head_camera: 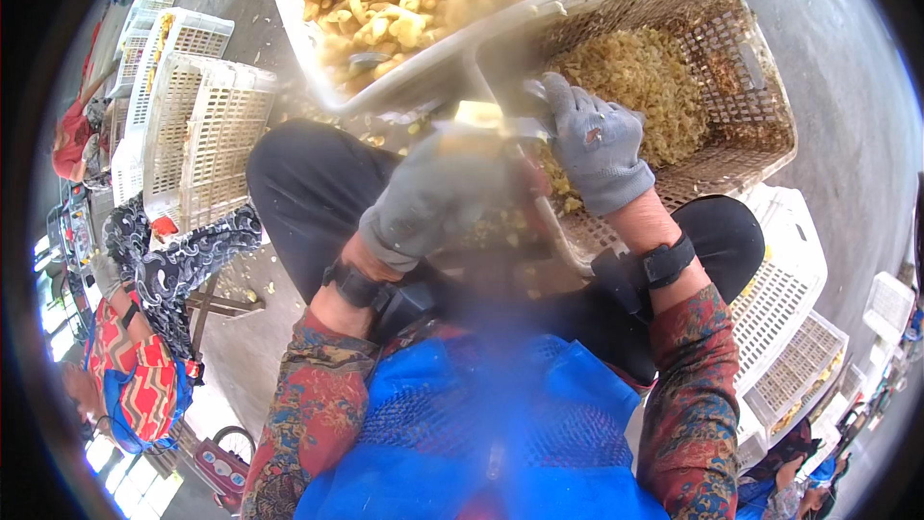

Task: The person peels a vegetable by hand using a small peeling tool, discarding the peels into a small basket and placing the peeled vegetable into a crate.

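My left hand (pixel 444 184), in a grey knit glove, is closed on a pale yellow piece of peeled ginger (pixel 478 114). A blurred streak in the picture covers part of that hand. To its right, my right hand (pixel 595 141) wears a matching glove with a small tear and grips a metal tool (pixel 535 90); blur hides whether it is a knife or a scraper. Beyond my hands stands a white plastic crate (pixel 299 43) full of ginger roots (pixel 404 22). Beside my right hand, a dirty plastic crate (pixel 772 108) holds a heap of peel shavings (pixel 628 94).
Stacked white crates (pixel 209 137) stand on the left, near a seated co-worker (pixel 144 368) in a patterned top. More crates (pixel 779 289) line my right side. Scraps litter the concrete floor (pixel 245 347). Other people work at the far left and lower right.
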Available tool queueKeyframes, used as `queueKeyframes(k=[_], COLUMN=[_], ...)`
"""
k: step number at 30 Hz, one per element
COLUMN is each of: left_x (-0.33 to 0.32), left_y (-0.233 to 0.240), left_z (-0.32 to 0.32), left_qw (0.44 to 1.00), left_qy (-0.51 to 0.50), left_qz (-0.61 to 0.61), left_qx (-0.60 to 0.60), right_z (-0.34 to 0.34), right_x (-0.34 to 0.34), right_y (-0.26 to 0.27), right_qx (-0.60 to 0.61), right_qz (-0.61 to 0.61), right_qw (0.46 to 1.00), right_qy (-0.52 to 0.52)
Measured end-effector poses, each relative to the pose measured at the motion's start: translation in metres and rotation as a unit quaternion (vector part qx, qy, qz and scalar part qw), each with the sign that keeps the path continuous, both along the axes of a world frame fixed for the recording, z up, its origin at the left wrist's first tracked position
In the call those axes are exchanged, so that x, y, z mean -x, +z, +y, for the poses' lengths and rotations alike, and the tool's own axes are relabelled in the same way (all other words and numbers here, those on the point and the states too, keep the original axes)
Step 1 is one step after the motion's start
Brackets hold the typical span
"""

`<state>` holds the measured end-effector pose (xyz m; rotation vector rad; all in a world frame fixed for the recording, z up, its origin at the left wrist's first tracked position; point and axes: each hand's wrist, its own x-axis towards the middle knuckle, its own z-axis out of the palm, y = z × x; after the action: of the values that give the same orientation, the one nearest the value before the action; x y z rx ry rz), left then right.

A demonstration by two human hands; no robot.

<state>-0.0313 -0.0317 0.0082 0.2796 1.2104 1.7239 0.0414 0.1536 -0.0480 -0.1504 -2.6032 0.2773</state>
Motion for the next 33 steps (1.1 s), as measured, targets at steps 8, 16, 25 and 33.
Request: queueKeyframes(k=[8, 16, 25, 33], left_x=[-0.008, -0.002, -0.006, -0.006], left_y=[-0.011, -0.023, -0.011, -0.004], left_z=[0.004, 0.003, 0.013, 0.014], left_qw=[0.998, 1.000, 0.994, 0.980], left_qy=[0.020, 0.016, 0.037, 0.143], left_qz=[0.061, -0.003, -0.092, 0.138], left_qx=[-0.029, -0.002, -0.044, -0.026], right_z=[0.005, 0.006, 0.012, 0.006], right_x=[-0.014, -0.019, -0.014, -0.013], right_y=[0.027, 0.044, 0.023, 0.021], right_qx=[0.382, 0.185, 0.200, 0.431], right_qz=[-0.154, -0.239, -0.125, -0.119], right_qw=[0.909, 0.952, 0.971, 0.882], right_qy=[0.065, 0.041, 0.052, 0.146])
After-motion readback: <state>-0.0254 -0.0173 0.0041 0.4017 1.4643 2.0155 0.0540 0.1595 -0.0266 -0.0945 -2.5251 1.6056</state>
